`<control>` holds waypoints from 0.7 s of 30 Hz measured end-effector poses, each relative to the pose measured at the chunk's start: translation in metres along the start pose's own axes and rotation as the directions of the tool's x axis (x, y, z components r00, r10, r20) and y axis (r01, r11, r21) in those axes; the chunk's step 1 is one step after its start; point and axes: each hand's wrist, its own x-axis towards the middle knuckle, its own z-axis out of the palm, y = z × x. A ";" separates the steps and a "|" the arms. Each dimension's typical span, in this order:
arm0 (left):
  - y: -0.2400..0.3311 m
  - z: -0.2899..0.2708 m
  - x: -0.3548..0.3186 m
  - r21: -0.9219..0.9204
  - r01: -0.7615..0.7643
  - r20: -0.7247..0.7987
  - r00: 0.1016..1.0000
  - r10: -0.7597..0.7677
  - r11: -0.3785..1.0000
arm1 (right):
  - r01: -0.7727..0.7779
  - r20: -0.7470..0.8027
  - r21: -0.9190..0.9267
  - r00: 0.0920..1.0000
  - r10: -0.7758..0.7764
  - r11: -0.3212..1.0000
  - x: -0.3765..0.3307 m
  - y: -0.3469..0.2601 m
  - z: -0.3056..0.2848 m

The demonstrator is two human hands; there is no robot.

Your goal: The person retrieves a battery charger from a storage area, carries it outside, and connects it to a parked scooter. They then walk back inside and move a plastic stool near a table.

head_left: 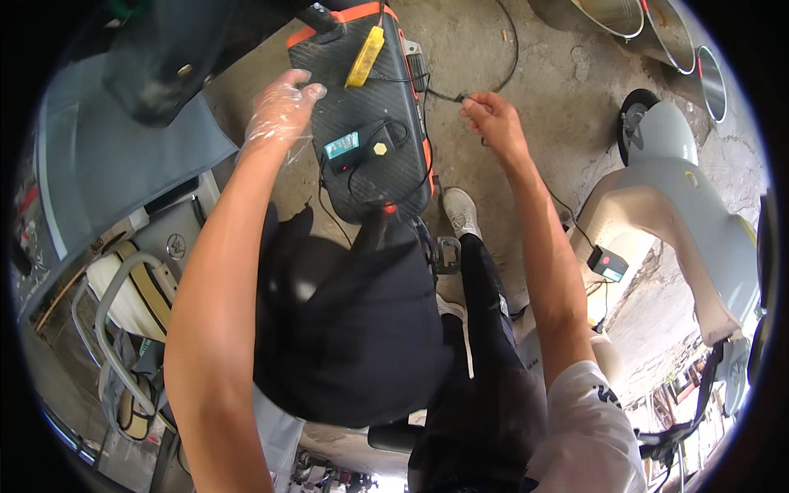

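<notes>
My left hand (281, 108), wrapped in a thin clear plastic glove, hovers over the left edge of a black footboard with orange edging (349, 103). Its thumb and forefinger are apart, with nothing seen between them. To the right of the board, my bare right hand (499, 127) pinches the end of a thin black cable (462, 97). On the board lie a yellow bar-shaped thing (366, 57), perhaps a power strip, and a black box with a teal label and small red light (341, 149). Cables run around them.
A black seat (353, 337) stands below the board. A grey-white scooter (674, 181) is at the right, with another black box (606, 263) on it. Metal cylinders (670, 33) lie at top right. A chair (123, 287) and grey panel (123, 164) are at left.
</notes>
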 end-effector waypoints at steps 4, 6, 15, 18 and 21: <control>0.011 0.059 0.063 -0.030 -0.063 0.016 0.998 0.063 0.998 | 0.069 -0.103 0.043 0.993 -0.064 0.997 0.028 0.033 0.038; 0.001 0.079 0.098 0.085 -0.076 -0.038 0.996 0.080 0.993 | 0.085 -0.069 0.063 0.994 -0.080 0.994 0.033 0.034 0.063; -0.003 0.117 0.174 -0.044 -0.071 0.176 0.981 0.078 0.996 | 0.065 -0.101 0.064 0.993 -0.059 0.996 0.056 0.025 0.106; -0.025 0.105 0.178 -0.377 0.040 0.329 0.940 0.093 0.925 | 0.198 -0.159 -0.046 0.966 -0.203 0.979 0.066 0.013 0.108; -0.015 0.099 0.170 -0.485 0.186 0.422 0.906 0.043 0.854 | 0.307 -0.176 -0.205 0.922 -0.344 0.929 0.086 0.003 0.104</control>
